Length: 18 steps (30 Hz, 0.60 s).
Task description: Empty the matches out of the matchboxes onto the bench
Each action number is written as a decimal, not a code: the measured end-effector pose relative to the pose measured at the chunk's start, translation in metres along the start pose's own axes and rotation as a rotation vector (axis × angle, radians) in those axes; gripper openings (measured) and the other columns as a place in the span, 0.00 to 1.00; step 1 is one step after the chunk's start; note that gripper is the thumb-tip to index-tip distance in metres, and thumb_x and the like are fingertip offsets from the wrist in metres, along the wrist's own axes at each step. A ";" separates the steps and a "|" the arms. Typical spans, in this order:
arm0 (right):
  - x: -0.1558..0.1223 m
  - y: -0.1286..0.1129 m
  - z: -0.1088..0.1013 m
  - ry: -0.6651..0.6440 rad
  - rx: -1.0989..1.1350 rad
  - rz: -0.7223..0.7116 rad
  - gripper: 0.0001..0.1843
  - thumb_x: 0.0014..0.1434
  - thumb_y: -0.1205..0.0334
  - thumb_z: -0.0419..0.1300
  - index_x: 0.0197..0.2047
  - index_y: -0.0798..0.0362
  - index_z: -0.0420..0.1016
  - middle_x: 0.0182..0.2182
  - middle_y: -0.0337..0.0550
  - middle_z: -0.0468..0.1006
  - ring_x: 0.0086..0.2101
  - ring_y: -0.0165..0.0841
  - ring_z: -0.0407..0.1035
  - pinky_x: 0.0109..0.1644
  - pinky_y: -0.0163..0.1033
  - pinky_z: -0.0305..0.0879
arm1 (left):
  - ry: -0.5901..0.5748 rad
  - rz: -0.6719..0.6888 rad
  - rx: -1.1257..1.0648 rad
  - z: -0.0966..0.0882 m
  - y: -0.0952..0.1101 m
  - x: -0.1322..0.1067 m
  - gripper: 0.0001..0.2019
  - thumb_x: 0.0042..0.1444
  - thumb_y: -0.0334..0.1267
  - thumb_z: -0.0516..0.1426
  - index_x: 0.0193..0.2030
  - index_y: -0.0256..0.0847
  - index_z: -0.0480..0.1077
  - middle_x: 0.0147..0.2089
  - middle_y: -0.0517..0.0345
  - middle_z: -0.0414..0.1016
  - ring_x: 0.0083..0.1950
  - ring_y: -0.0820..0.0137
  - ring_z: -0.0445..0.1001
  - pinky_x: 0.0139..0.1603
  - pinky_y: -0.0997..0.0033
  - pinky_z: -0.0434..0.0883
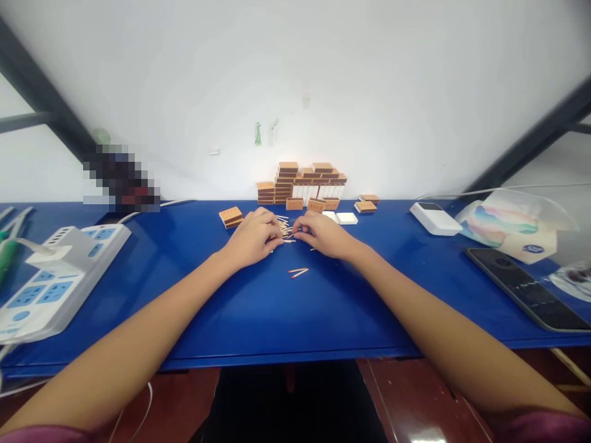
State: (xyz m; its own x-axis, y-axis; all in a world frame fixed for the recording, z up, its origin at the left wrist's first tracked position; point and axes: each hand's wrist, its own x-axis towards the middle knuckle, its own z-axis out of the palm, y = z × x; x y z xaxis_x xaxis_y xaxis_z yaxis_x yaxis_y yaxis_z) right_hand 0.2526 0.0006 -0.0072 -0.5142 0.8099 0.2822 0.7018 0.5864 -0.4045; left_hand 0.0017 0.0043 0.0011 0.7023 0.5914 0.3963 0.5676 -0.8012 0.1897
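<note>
Head view: seems to be sorting loose matches point(283, 226), heaped on the desk point(258, 307) between left hand point(255, 237) and right hand point(323, 235), both curled nearly to a pinch, impossible to tell on what, and likely calls next for careful picking

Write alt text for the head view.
A person's left hand and right hand, fingers curled, flank loose matches on a blue table. Behind them, stacked matchboxes stand before a white wall; a power strip lies left, a phone right.
</note>
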 end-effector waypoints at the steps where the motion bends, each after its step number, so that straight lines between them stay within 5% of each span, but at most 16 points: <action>1: 0.001 0.000 0.000 -0.002 -0.001 0.002 0.03 0.69 0.66 0.63 0.43 0.53 0.79 0.38 0.43 0.71 0.37 0.35 0.67 0.45 0.38 0.60 | 0.004 0.000 0.003 0.000 -0.001 0.000 0.04 0.66 0.38 0.65 0.40 0.42 0.81 0.48 0.50 0.79 0.55 0.56 0.71 0.58 0.51 0.70; 18: 0.010 -0.024 0.010 -0.009 0.093 -0.020 0.06 0.67 0.70 0.62 0.36 0.54 0.77 0.35 0.42 0.74 0.36 0.33 0.68 0.43 0.38 0.61 | 0.084 0.065 0.008 0.006 0.004 -0.002 0.10 0.67 0.40 0.64 0.34 0.41 0.78 0.49 0.50 0.79 0.55 0.56 0.71 0.55 0.52 0.69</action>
State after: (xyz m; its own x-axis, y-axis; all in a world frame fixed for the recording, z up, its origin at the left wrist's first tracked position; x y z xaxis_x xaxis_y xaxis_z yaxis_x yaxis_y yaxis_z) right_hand 0.2260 -0.0057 -0.0037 -0.5321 0.7979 0.2832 0.6431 0.5984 -0.4778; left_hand 0.0052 0.0003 -0.0041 0.6995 0.5278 0.4818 0.5255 -0.8368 0.1538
